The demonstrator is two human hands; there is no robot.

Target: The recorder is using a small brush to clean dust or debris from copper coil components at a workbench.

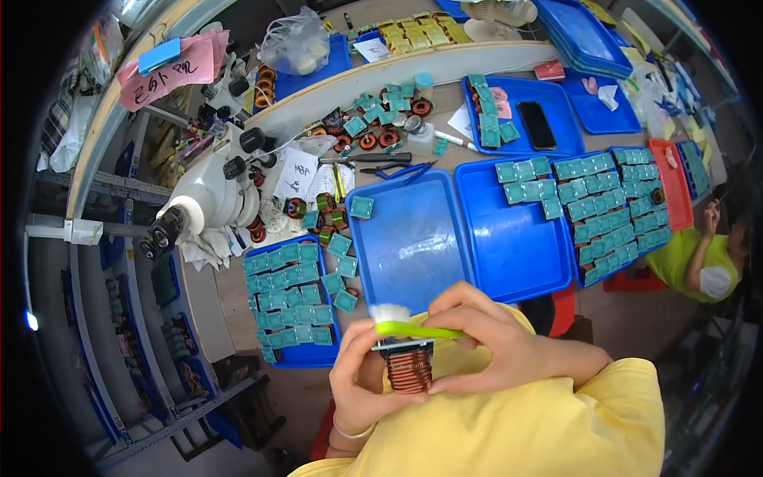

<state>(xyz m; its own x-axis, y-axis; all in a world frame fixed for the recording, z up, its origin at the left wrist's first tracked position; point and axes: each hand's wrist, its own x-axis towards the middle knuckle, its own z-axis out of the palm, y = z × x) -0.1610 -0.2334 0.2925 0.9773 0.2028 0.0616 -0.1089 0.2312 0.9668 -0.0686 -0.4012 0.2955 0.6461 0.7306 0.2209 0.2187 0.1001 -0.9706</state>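
Note:
Close to my body, my left hand (351, 387) is closed round the side of a copper-wound coil (409, 374) with a small circuit board on top. My right hand (502, 340) grips a bright green brush (420, 329) with white bristles, and its thumb reaches the lower edge of the coil. The brush lies across the board, bristles pointing up and away from it at the left end. Ahead of my hands is a blue tray (409, 246) with one green coil board (362, 207) at its upper left corner.
Blue trays with rows of green boards stand at left (290, 298) and right (604, 215). A microscope (203, 199) is at far left. Pliers (405, 171), loose coils (367, 141) and a phone (536, 126) lie farther back. Another person (699, 258) sits at far right.

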